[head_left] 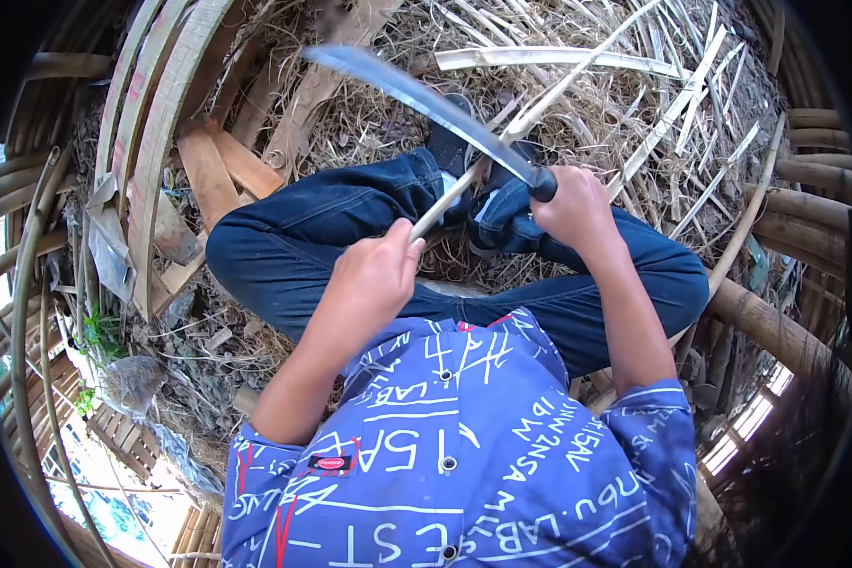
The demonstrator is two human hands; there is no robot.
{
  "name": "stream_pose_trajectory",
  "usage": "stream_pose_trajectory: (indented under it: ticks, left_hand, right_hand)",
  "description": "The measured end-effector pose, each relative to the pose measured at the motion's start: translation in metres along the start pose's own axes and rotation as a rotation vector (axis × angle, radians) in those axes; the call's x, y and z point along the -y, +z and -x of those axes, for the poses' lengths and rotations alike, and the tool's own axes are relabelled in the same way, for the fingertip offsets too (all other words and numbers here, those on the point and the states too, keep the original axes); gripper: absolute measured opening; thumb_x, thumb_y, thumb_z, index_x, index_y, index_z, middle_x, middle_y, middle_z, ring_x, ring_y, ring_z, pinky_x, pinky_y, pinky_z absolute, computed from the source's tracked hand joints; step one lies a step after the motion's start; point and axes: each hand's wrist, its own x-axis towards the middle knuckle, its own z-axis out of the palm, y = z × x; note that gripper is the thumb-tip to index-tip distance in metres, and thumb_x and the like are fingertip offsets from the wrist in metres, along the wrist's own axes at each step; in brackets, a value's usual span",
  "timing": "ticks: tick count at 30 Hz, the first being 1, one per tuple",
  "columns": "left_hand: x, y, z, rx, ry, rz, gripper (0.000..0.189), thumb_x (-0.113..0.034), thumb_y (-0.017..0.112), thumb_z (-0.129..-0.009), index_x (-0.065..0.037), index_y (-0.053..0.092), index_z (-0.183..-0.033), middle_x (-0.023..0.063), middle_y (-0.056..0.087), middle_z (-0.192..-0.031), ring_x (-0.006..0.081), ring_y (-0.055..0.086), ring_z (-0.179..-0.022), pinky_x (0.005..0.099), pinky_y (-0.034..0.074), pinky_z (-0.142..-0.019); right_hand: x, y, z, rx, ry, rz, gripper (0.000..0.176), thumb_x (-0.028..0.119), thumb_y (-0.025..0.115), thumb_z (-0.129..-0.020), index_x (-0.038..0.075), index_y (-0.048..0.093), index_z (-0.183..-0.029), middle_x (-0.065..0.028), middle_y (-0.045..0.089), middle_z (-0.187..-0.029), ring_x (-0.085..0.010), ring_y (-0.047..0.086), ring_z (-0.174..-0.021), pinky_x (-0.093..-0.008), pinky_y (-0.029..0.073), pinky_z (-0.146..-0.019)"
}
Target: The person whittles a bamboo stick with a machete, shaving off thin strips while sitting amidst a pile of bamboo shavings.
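My right hand (577, 210) is wrapped round the dark handle of a machete (402, 93). Its long, slightly curved blade points up and to the left, beyond my crossed feet. In my left hand (377, 267) is the near end of a thin bamboo strip (551, 99), which slants away to the upper right. Blade and strip cross above my shoes, where the blade overlaps the strip in this view. Both hands are over my folded legs, in dark jeans (303, 222).
Curly bamboo shavings (369, 133) cover the ground ahead. Loose split strips (677, 118) lie at the upper right. Long curved slats (166, 123) and short boards (213, 170) stand to the left. A thick bamboo pole (767, 327) lies by my right knee; bamboo walls enclose both sides.
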Motion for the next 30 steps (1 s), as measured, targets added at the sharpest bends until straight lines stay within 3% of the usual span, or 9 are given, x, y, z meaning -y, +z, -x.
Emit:
stream_pose_trajectory:
  ticks: [2,3,8,11,12,17,18,21,30]
  left_hand:
    - [-0.006,-0.002,0.005,-0.018,0.04,0.01,0.02,-0.017,0.05,-0.096,0.001,0.049,-0.088,0.0266,0.054,-0.065,0.0471,0.056,-0.068,0.0525,0.039,-0.058]
    - [-0.004,0.002,0.005,-0.016,0.042,0.006,0.02,-0.017,0.05,-0.096,0.001,0.049,-0.088,0.0266,0.054,-0.065,0.0471,0.056,-0.068,0.0525,0.039,-0.058]
    - [-0.001,0.001,0.001,0.0,0.026,0.058,0.02,-0.016,0.05,-0.096,0.002,0.048,-0.089,0.0269,0.053,-0.065,0.0476,0.055,-0.067,0.0521,0.039,-0.058]
    - [-0.003,-0.001,0.005,0.01,0.038,0.085,0.02,-0.016,0.051,-0.096,0.003,0.048,-0.088,0.0271,0.053,-0.065,0.0477,0.054,-0.068,0.0517,0.038,-0.058]
    - [-0.001,0.002,0.004,0.01,0.037,0.079,0.02,-0.016,0.051,-0.096,0.003,0.048,-0.088,0.0271,0.053,-0.065,0.0477,0.054,-0.068,0.0517,0.038,-0.058]
    - [-0.002,-0.002,-0.002,0.004,0.021,0.099,0.021,-0.016,0.051,-0.096,0.003,0.048,-0.086,0.0271,0.052,-0.065,0.0478,0.054,-0.067,0.0498,0.039,-0.057]
    - [-0.003,-0.004,-0.002,0.04,-0.011,0.112,0.021,-0.016,0.051,-0.096,0.003,0.048,-0.086,0.0273,0.052,-0.065,0.048,0.053,-0.067,0.0496,0.039,-0.057]
    - [0.0,0.002,0.002,0.027,0.022,0.108,0.021,-0.016,0.05,-0.096,0.003,0.048,-0.087,0.0269,0.052,-0.065,0.0468,0.054,-0.067,0.0491,0.039,-0.057]
    - [0.002,-0.005,0.006,0.017,0.034,0.141,0.02,-0.015,0.05,-0.096,0.003,0.049,-0.088,0.0252,0.051,-0.062,0.0448,0.054,-0.062,0.0467,0.039,-0.054]
  right_hand:
    - [-0.002,-0.003,-0.001,-0.076,-0.107,0.001,0.023,0.024,0.067,-0.07,0.004,0.069,-0.08,-0.0221,0.068,-0.085,-0.0395,0.066,-0.085,-0.0471,0.052,-0.079]
    - [-0.009,-0.006,-0.014,0.014,0.032,0.013,0.023,0.024,0.067,-0.07,0.004,0.069,-0.08,-0.0221,0.068,-0.084,-0.039,0.066,-0.085,-0.0469,0.052,-0.079]
    - [-0.006,0.001,-0.005,-0.06,0.031,0.076,0.021,0.023,0.066,-0.07,0.005,0.07,-0.08,-0.0207,0.068,-0.083,-0.0386,0.066,-0.084,-0.0462,0.052,-0.08]
    - [-0.01,0.008,-0.005,-0.056,-0.108,0.021,0.018,0.022,0.066,-0.07,0.007,0.07,-0.079,-0.0197,0.069,-0.085,-0.0376,0.067,-0.084,-0.0467,0.053,-0.08]
    - [-0.019,0.006,-0.016,-0.038,0.061,0.021,0.019,0.021,0.066,-0.069,0.006,0.07,-0.08,-0.0192,0.069,-0.084,-0.0373,0.067,-0.083,-0.0471,0.052,-0.08]
    - [-0.013,0.007,-0.006,-0.071,-0.04,-0.018,0.018,0.022,0.065,-0.071,0.005,0.069,-0.078,-0.0219,0.067,-0.081,-0.0394,0.065,-0.084,-0.048,0.051,-0.08]
    - [-0.007,0.008,0.0,-0.092,-0.142,-0.043,0.019,0.022,0.064,-0.071,0.006,0.069,-0.078,-0.0211,0.068,-0.081,-0.0389,0.066,-0.085,-0.0473,0.052,-0.08]
    - [-0.019,-0.002,-0.023,-0.018,0.077,-0.044,0.018,0.023,0.065,-0.07,0.008,0.07,-0.078,-0.0192,0.069,-0.083,-0.0382,0.066,-0.084,-0.0463,0.052,-0.079]
    - [-0.032,0.003,-0.029,-0.145,-0.042,0.067,0.021,0.025,0.066,-0.07,0.005,0.067,-0.076,-0.0184,0.068,-0.081,-0.0369,0.067,-0.083,-0.0461,0.052,-0.078]
